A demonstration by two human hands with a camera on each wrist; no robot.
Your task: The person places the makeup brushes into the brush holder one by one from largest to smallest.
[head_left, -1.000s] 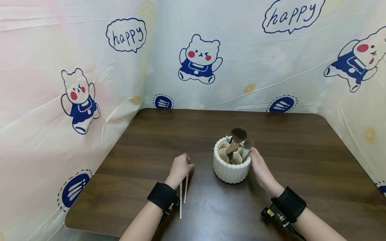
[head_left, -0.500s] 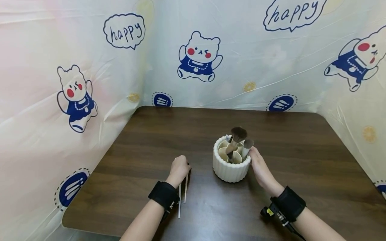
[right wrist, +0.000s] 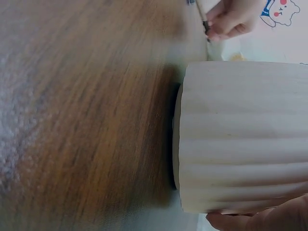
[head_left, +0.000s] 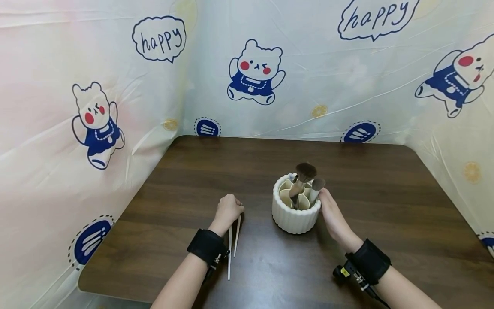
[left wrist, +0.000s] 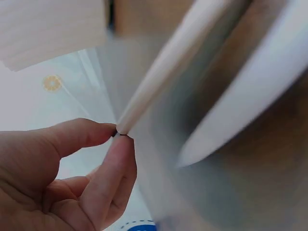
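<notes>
My left hand (head_left: 227, 210) pinches the dark-banded end of a slim pale stick (left wrist: 163, 72) between thumb and fingertip, its other end slanting back toward me. Beside it is a thin white stick (head_left: 229, 257), whose far end stops short of my fingers in the left wrist view. A white ribbed round holder (head_left: 295, 221) with petal-shaped compartments stands upright to the right. Two fluffy makeup brushes (head_left: 306, 172) rise from it, among other brushes. My right hand (head_left: 335, 216) rests along the holder's right side; most of its fingers are hidden behind it.
The dark wooden table (head_left: 173, 262) has rounded back corners. Behind and at both sides hangs a pale curtain (head_left: 308, 64) with cartoon bears. Black straps with small cameras sit on both wrists.
My left hand dipped slightly, then rose a little with the pinched stick, whose near end has shifted a bit left and away from me. The right hand and the holder have stayed nearly still.
</notes>
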